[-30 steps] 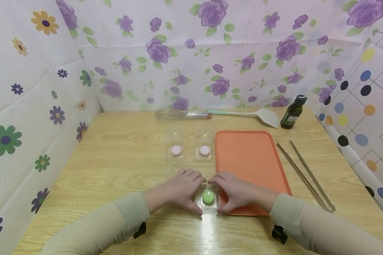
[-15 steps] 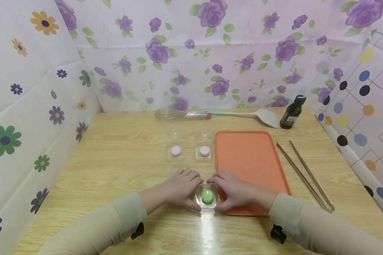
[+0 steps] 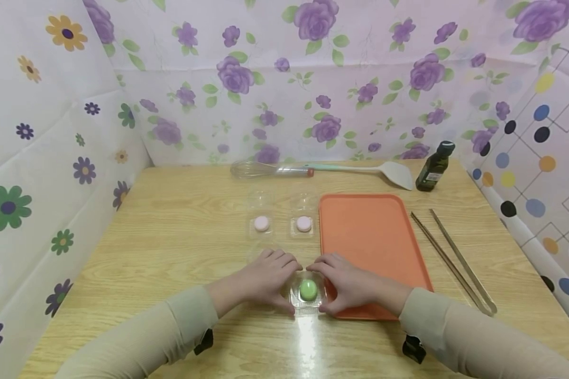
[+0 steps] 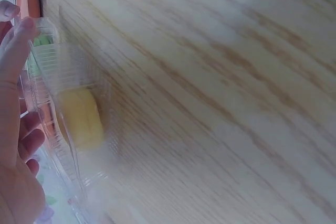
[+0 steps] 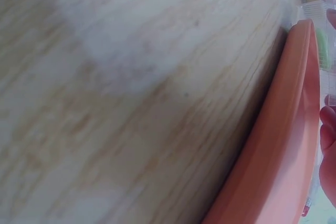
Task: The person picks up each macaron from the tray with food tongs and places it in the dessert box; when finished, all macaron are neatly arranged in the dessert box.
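Observation:
In the head view, both hands hold a small clear plastic box (image 3: 308, 311) with a green macaron (image 3: 308, 290) inside. My left hand (image 3: 271, 281) is at its left side, thumb at the near corner and fingers at the far one. Mirroring it on the right, my right hand (image 3: 348, 284) overlaps the orange tray (image 3: 370, 231). A second clear box with a yellow macaron (image 4: 81, 119) lies under my left hand in the left wrist view; that hand hides it from the head view. The green macaron (image 5: 321, 48) shows beyond the tray's corner in the right wrist view.
Two open clear boxes with pink macarons (image 3: 262, 223) (image 3: 304, 224) stand farther back. Along the back lie a whisk (image 3: 270, 170) and a white spatula (image 3: 395, 173), beside a dark bottle (image 3: 435, 167). Metal tongs (image 3: 455, 260) lie right of the tray.
The box with the green macaron has shifted very slightly away from the body. The left thumb has edged left and back a little; the right hand has barely moved.

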A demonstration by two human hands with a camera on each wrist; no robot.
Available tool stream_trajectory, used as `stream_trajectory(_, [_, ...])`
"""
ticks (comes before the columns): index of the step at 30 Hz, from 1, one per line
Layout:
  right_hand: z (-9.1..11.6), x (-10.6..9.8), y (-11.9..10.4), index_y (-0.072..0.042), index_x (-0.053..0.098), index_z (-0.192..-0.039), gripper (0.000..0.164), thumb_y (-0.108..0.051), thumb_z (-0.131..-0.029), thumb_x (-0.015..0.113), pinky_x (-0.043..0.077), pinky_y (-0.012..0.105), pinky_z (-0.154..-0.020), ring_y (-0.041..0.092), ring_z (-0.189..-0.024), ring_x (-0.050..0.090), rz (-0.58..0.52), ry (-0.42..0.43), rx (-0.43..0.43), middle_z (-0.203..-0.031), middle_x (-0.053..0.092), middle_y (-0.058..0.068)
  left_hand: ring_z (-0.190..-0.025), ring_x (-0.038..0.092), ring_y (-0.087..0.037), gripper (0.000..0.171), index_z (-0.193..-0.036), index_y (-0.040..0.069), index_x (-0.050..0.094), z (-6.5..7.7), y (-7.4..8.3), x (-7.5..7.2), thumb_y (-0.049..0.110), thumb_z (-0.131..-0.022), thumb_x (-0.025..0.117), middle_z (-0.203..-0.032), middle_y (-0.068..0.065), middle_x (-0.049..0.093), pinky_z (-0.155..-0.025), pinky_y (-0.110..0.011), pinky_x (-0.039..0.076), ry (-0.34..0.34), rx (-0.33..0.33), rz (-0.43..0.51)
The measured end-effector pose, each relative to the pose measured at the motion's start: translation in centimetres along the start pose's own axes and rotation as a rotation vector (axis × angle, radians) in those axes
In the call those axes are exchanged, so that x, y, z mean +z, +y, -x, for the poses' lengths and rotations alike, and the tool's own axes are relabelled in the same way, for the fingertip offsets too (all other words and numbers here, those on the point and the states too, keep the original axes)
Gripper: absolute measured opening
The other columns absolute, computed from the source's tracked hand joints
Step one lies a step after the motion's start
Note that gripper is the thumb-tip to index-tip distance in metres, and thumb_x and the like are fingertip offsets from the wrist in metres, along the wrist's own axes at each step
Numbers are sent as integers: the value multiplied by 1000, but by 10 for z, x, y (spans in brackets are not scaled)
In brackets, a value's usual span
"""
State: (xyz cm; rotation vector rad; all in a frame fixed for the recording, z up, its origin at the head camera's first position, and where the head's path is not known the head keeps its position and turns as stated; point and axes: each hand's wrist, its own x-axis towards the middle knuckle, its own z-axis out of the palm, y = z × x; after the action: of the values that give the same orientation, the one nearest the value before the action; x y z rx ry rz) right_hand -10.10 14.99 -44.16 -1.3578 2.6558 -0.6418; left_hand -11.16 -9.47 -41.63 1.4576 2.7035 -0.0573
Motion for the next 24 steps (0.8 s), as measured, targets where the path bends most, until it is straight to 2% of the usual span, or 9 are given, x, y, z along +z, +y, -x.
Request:
stream_trajectory(8, [1,1,-3,-10,46,-135,79,-46,-72,76,42,31,-88,16,-110,38,-68,-7,42,-124,43,4,-108,46,-16,90,-123,11,53,-2,2,-2,78,-62,60,-118,-1,54,-91,-32,37,-5,22,-24])
stream_trajectory(13, [-2,3,-5,-12,46,-135,77,-46,-72,76,42,28,-82,14,-104,38,-78,-7,64,-119,43,2,-110,45,-17,87,-124,13,53,0,1,-3,77,-66,58,-120,1,54,-93,-35,36,-25,-17,33])
stream_trajectory(18, [-5,2,-7,-12,48,-133,75,-42,-71,77,42,28,-81,15,-102,38,-75,-20,81,-115,43,2,-106,43,-16,78,-125,15,53,2,0,-2,72,-73,56,-117,3,52,-88,-33,35,-17,-34,67])
stream_trajectory(24, [-7,-4,-11,-10,48,-132,75,-40,-71,79,43,32,-83,19,-104,39,-89,-35,107,-115,43,5,-101,44,-16,78,-121,16,53,0,0,-2,72,-68,61,-114,1,54,-82,-30,35,-21,-58,74])
